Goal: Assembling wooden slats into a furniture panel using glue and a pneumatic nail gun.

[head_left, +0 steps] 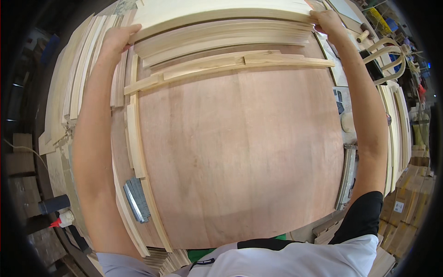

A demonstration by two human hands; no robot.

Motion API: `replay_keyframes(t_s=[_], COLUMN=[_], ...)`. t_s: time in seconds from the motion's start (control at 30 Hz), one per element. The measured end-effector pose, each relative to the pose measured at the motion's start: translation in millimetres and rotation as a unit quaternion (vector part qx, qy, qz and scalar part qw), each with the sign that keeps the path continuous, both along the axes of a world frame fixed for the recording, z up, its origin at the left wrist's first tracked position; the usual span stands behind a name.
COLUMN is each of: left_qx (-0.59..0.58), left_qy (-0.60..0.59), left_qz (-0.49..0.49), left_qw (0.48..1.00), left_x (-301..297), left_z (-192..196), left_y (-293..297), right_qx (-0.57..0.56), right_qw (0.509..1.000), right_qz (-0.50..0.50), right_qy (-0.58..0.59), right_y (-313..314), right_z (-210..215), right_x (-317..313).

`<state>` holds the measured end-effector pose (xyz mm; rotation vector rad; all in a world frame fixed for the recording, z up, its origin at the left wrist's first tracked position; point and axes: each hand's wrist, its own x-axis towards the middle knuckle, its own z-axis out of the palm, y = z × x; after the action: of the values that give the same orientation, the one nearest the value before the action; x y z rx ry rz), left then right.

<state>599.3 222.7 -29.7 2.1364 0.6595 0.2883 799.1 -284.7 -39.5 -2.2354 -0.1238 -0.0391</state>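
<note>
My arms reach across the work surface to a wide, pale wooden board [221, 11] at the far side. My left hand [116, 40] grips its left end, thumb on top. At its right end, my right hand [329, 25] is closed on the board, fingers partly hidden. Under it lies a stack of similar boards [226, 39]. Nearer to me, notched wooden strips [198, 70] run crosswise, and more wooden strips [134, 138] run along the left edge. Between them and my body spreads a large reddish plywood panel [240, 152].
Grey staple strips [136, 201] lie at the left edge. A glue bottle [66, 218] with a red tip is farther left, near a dark cylinder [54, 204]. Boards are stacked at left [83, 60] and right. Curved wooden hoops [392, 55] and cardboard boxes [405, 203] stand at right.
</note>
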Motion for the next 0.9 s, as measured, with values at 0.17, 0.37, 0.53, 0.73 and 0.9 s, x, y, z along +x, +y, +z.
replay_keyframes(t_s=[0.17,0.37,0.53,0.73,0.9], left_qx=[-0.218,-0.297,-0.269,-0.262,-0.168], left_qy=[-0.073,-0.132,-0.176,-0.1,-0.012], left_qz=[0.029,0.016,0.041,0.027,-0.012], left_qw=[0.973,0.946,0.946,0.96,0.986], left_x=[-11.2,-111.7,-238.9,-286.8,-260.9], left_z=[5.0,-8.4,-16.2,-55.0,-64.6], left_y=[11.4,1.5,-64.3,-87.1,-73.4], right_qx=[0.197,0.185,0.189,0.178,0.162], right_qw=[0.979,0.98,0.982,0.981,0.986], right_qz=[0.008,0.067,-0.024,-0.07,-0.045], right_qy=[0.044,0.008,-0.014,0.019,0.016], right_y=[2.1,-0.8,-34.2,-46.9,-47.2], right_z=[0.5,16.5,-15.9,-46.7,-66.5], right_x=[-1.8,-127.9,-242.7,-313.2,-292.2])
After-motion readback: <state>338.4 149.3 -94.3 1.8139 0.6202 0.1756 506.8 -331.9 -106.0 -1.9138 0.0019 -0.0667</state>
